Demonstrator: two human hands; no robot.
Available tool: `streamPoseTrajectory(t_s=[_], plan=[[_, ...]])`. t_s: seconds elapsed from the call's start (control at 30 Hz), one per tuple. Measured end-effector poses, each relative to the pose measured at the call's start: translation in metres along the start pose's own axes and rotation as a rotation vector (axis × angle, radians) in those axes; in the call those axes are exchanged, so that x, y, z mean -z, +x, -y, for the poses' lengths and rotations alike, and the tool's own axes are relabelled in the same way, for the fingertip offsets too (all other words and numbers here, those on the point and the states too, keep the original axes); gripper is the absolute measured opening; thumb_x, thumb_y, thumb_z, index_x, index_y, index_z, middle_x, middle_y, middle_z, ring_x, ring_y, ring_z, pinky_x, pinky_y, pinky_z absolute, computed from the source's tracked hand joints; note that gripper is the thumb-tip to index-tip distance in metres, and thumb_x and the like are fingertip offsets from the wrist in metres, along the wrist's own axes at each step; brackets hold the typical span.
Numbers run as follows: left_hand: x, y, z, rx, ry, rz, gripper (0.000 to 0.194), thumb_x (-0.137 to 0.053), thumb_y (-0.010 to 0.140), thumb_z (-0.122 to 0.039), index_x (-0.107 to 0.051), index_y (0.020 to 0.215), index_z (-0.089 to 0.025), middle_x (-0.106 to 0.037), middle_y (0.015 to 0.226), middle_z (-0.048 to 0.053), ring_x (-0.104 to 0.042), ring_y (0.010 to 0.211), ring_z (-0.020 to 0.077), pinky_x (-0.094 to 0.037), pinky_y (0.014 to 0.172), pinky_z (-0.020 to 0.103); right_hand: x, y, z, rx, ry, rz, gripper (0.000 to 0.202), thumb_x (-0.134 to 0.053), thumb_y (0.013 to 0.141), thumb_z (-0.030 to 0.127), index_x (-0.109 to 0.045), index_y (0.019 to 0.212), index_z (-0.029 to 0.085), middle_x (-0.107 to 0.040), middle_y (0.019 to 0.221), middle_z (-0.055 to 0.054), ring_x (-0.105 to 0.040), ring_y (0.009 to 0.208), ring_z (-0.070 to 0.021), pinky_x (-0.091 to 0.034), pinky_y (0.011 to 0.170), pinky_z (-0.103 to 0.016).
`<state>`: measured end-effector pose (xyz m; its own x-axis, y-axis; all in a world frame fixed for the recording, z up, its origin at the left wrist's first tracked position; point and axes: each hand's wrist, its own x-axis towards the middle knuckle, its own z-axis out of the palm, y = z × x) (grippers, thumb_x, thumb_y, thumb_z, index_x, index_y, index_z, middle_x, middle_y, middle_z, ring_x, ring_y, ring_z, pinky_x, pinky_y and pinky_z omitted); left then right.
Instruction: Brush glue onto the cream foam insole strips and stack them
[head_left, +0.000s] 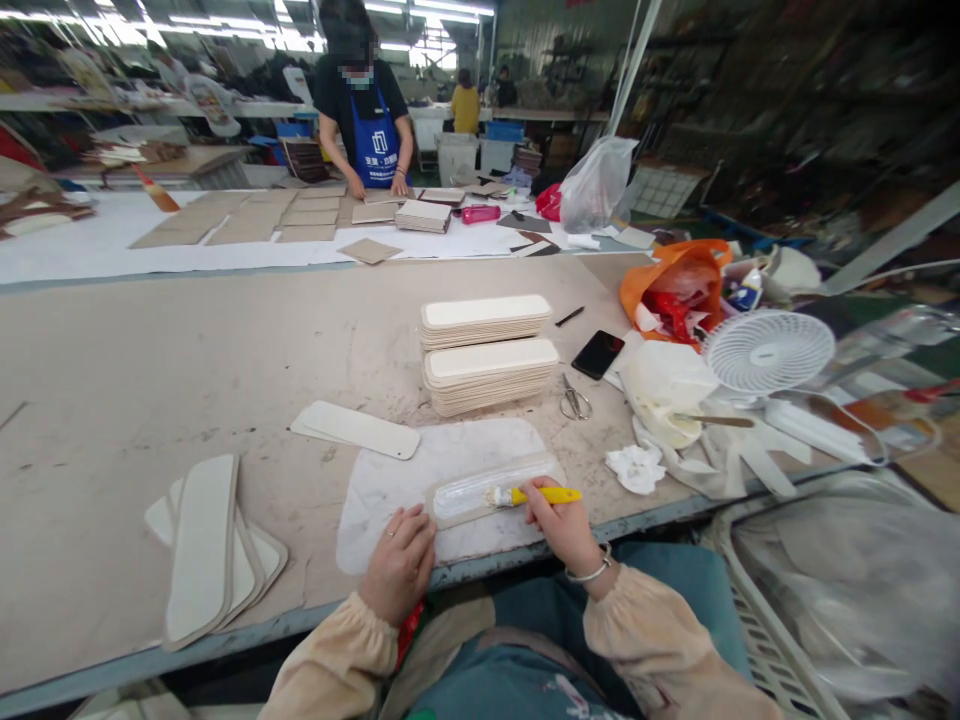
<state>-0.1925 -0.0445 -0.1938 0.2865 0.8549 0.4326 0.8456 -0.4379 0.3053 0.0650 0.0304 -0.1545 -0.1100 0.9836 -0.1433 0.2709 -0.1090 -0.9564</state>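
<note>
Beside the counter (300, 340), at the right, a crate (750, 640) holds clear plastic (847, 580); on the counter, an orange bag (637, 290) with open mouth contains red plastic (679, 312), and in the smaller white tub (667, 372) there is something cream-coloured, with a stick (716, 421) reaching over its edge. The hands are apart from each other: the left hand (401, 563), fingers close together and almost straight, rests against the left end of the strip (465, 491), which lies on a white sheet (375, 490), while the right hand (561, 522) is closed around the yellow brush (515, 496), whose bristles touch the strip's wet, whitish top.
</note>
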Motion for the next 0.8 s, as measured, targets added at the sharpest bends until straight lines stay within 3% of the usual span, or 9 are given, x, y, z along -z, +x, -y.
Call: streamPoseTrajectory(t_s=[0.23, 0.37, 0.47, 0.6, 0.7, 0.8], plan=[[-0.005, -0.001, 0.005, -0.032, -0.001, -0.023, 0.024, -0.05, 0.082, -0.012, -0.062, 0.102, -0.018, -0.063, 0.103, 0.009, -0.055, 0.111, 0.0239, -0.046, 0.098, 0.048, 0.067, 0.011, -0.012, -0.023, -0.101, -0.187, 0.037, -0.051, 0.081, 0.056, -0.057, 0.077, 0.019, -0.054, 0.049, 0.002, -0.047, 0.042, -0.0137, -0.037, 0.044, -0.026], [-0.005, -0.001, 0.007, -0.066, 0.02, -0.024, 0.025, -0.051, 0.082, -0.011, -0.06, 0.104, -0.017, -0.063, 0.102, 0.009, -0.055, 0.111, 0.0252, -0.047, 0.096, 0.049, 0.087, 0.009, -0.013, 0.034, -0.184, -0.251, 0.035, -0.051, 0.083, 0.052, -0.059, 0.077, 0.019, -0.053, 0.049, 0.003, -0.049, 0.046, -0.0136, -0.041, 0.052, -0.026], [-0.005, 0.0, 0.006, -0.075, 0.03, -0.025, 0.026, -0.051, 0.082, -0.011, -0.059, 0.105, -0.017, -0.063, 0.103, 0.01, -0.055, 0.111, 0.0255, -0.048, 0.095, 0.049, 0.081, 0.004, -0.009, 0.081, -0.128, -0.246, 0.032, -0.052, 0.084, 0.049, -0.057, 0.077, 0.018, -0.052, 0.05, 0.003, -0.048, 0.047, -0.0124, -0.04, 0.051, -0.025], [-0.004, 0.001, 0.005, -0.078, 0.038, -0.027, 0.024, -0.051, 0.082, -0.011, -0.059, 0.105, -0.017, -0.062, 0.102, 0.01, -0.055, 0.11, 0.0259, -0.048, 0.095, 0.05, 0.047, -0.003, -0.004, 0.017, 0.099, -0.131, 0.031, -0.051, 0.084, 0.05, -0.054, 0.08, 0.019, -0.051, 0.051, 0.004, -0.043, 0.043, -0.0108, -0.036, 0.043, -0.023], [-0.004, 0.0, 0.005, -0.082, 0.033, -0.021, 0.023, -0.051, 0.082, -0.011, -0.059, 0.103, -0.017, -0.062, 0.102, 0.01, -0.055, 0.11, 0.0261, -0.048, 0.095, 0.05, 0.026, -0.004, -0.006, -0.011, 0.137, -0.016, 0.031, -0.051, 0.084, 0.05, -0.055, 0.08, 0.02, -0.052, 0.051, 0.004, -0.044, 0.042, -0.0105, -0.036, 0.043, -0.022], [-0.005, 0.0, 0.007, -0.089, 0.024, -0.018, 0.024, -0.052, 0.082, -0.011, -0.06, 0.103, -0.017, -0.062, 0.102, 0.01, -0.055, 0.111, 0.0258, -0.047, 0.096, 0.05, 0.028, 0.0, -0.011, 0.003, 0.068, -0.048, 0.03, -0.051, 0.084, 0.048, -0.056, 0.079, 0.019, -0.053, 0.05, 0.003, -0.045, 0.043, -0.0116, -0.037, 0.045, -0.024]])
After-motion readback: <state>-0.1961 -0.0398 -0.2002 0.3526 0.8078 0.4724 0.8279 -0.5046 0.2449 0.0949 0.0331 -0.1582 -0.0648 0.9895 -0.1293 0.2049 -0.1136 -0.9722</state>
